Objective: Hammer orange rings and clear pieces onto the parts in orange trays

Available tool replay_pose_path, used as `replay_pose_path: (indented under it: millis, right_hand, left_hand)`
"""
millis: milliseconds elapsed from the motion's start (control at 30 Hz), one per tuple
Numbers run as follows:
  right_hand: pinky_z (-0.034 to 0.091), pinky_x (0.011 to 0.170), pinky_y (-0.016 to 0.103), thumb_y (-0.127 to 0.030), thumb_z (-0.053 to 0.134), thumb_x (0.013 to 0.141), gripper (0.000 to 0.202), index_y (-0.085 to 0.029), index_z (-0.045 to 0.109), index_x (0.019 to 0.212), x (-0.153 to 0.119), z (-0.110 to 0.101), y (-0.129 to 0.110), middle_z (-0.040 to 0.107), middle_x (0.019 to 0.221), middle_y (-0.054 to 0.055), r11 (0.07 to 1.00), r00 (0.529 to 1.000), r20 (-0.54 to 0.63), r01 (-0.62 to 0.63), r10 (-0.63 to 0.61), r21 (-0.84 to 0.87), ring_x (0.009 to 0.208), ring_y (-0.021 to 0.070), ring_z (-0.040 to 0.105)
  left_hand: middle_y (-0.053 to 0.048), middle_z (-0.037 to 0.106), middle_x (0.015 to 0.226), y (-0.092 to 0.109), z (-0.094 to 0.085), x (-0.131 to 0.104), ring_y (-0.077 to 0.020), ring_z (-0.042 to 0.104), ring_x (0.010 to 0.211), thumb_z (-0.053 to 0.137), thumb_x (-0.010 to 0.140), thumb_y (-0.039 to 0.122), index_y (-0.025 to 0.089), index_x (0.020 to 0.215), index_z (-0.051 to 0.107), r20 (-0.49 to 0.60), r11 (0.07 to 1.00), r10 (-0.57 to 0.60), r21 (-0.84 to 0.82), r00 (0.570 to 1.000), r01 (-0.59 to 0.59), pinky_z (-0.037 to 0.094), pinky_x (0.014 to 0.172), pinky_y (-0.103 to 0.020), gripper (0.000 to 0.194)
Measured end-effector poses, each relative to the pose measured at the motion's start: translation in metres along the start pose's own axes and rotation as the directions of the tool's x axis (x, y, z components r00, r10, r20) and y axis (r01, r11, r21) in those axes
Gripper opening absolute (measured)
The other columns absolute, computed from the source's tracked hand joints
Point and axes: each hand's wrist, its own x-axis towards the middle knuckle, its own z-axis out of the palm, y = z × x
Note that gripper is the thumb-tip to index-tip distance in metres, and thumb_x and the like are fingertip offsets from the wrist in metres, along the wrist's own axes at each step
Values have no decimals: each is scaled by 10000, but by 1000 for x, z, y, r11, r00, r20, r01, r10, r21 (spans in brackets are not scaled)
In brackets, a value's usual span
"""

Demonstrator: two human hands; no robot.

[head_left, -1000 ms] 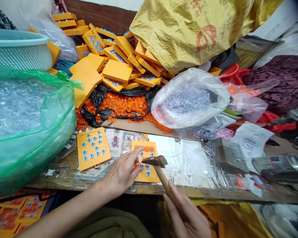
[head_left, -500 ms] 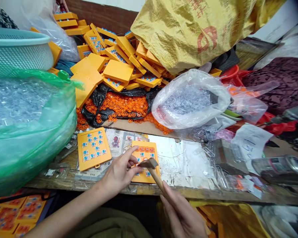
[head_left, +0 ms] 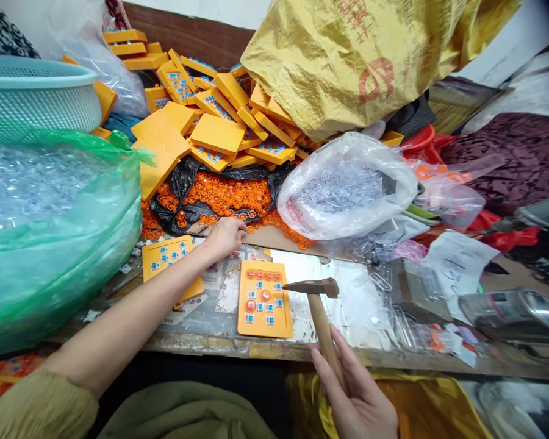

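Observation:
My right hand [head_left: 359, 393] is closed round the wooden handle of a hammer [head_left: 326, 323]. The hammer's dark head is held just right of a yellow panel [head_left: 242, 326], apart from it. Orange caps [head_left: 265, 296] fill the panel's top row and sit at two spots lower down; blue-centred switches [head_left: 269, 319] show at other spots. My left hand [head_left: 227, 236] is at the near edge of a heap of loose orange caps [head_left: 229, 192] in a torn black bag. Its fingers are curled together, and whatever they pinch is hidden. My left forearm crosses a second yellow panel [head_left: 149, 256] with switches.
Yellow panels [head_left: 217, 133] are piled at the back under a yellow sack [head_left: 311, 73]. Clear plastic pieces fill a white bag [head_left: 295, 222] and a green bag [head_left: 105, 238]. A blue-green basket [head_left: 73, 100] stands left. A glass jar [head_left: 507, 311] lies right.
My left hand has left the right-hand panel and reached up and away to the orange caps. My right hand has drawn the hammer off the panel, to the right.

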Motion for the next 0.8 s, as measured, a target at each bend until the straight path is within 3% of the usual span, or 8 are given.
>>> replay_pose_path:
  millis: [100, 167, 233, 367, 467, 567, 700, 800]
  right_hand:
    - [381, 1070, 402, -449, 693, 752, 505, -168, 669, 1171, 2, -2, 6, 663, 1201, 67, 1000, 999, 39, -18, 17, 19, 1128, 276, 611]
    - [410, 1048, 385, -420, 708, 745, 499, -170, 668, 1176, 5, -6, 13, 656, 1210, 71, 999, 998, 56, 35, -35, 6, 1107, 274, 624]
    - [460, 1006, 354, -366, 722, 741, 451, -177, 685, 1150, 8, -10, 19, 660, 1198, 72, 991, 988, 73, 135, -133, -18, 1064, 267, 650]
    - [531, 921, 297, -239, 698, 771, 356, -226, 698, 1127, 8, -17, 21, 690, 1141, 46, 931, 923, 157, 362, -351, -46, 981, 236, 691]
    - [562, 875, 288, -155, 681, 777, 397, -275, 675, 1156, 5, -17, 13, 711, 1097, 19, 866, 857, 166, 498, -488, -28, 892, 216, 720]
    - [563, 870, 279, -71, 660, 772, 517, -318, 619, 1224, 4, -18, 5, 713, 1099, 3, 797, 790, 170, 603, -590, -33, 880, 199, 723]
    - [556, 821, 186, -29, 595, 797, 584, -317, 543, 1303, 7, -21, 1, 705, 1121, 4, 730, 697, 365, 680, -617, -66, 916, 168, 713]
    - [557, 817, 183, -72, 599, 808, 524, -311, 577, 1274, 11, -22, 5, 709, 1113, 0, 757, 719, 369, 650, -588, -61, 915, 170, 713]
  left_hand:
    - [-81, 627, 1085, 0, -1, -5, -196, 614, 947, 549, 901, 291, 146, 1056, 610, -17, 1000, 8, 0, 1000, -8, 524, 826, -399, 221]
    - [-93, 652, 1034, 8, -2, -17, -194, 614, 942, 554, 881, 194, 133, 1036, 632, -42, 999, 44, -20, 998, -45, 509, 856, -375, 183]
    - [-92, 672, 986, 20, 0, -40, -189, 617, 929, 564, 841, 124, 120, 1107, 618, -68, 993, 101, -58, 993, -105, 500, 868, -336, 271]
    - [-60, 679, 908, 42, 15, -101, -189, 621, 852, 594, 827, 173, 134, 1221, 543, -163, 938, 243, -214, 956, -274, 517, 815, -336, 399]
    - [-73, 679, 862, 45, 33, -128, -206, 618, 794, 580, 835, 166, 122, 1253, 516, -186, 929, 247, -234, 951, -288, 533, 751, -353, 426]
    - [-83, 686, 855, 43, 46, -133, -214, 624, 781, 565, 850, 179, 117, 1269, 499, -223, 937, 206, -236, 953, -258, 542, 724, -355, 429]
    - [-76, 700, 871, 42, 52, -134, -213, 634, 796, 592, 822, 154, 132, 1258, 508, -254, 937, 167, -259, 953, -234, 546, 746, -357, 445]
    - [-54, 704, 874, 42, 46, -134, -202, 644, 812, 650, 778, 149, 147, 1253, 517, -216, 928, 109, -328, 970, -178, 547, 762, -343, 493]
